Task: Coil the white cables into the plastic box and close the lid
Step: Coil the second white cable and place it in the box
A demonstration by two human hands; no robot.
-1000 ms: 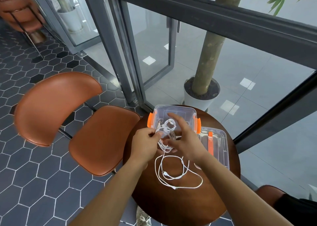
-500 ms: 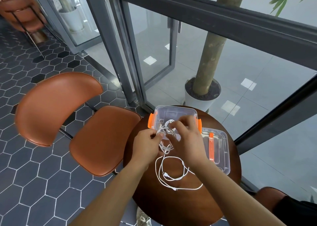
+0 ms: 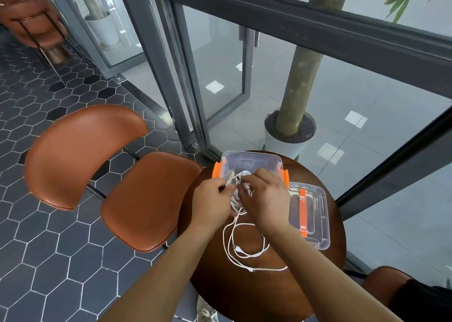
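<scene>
Risks, left to right:
- Your left hand pinches the gathered loops of the white cables at centre frame, just below the near wall of the plastic box. If that pinch loosens, the coil will likely spring apart.
- Your right hand has its fingers curled over the same bundle, gripping a strand. The slack trails in loose loops on the table, lower centre. Pull too quickly and those loops could cross and knot, or a plug could snag.
- The box looks light, so a tug toward you may drag it.
- The lid lies flat at right of centre, near the table edge. A forearm sweep could knock it off.

Counts:
- Chairs: one in full at left, one blurred at upper left, and part of one at lower right.
- Hands: two.
- Cables: number cannot be told; two plug ends show on the table.
- Box: one, with two orange latches.
- Lid: one, with one orange handle.
- Potted tree: one, beyond the glass.
</scene>
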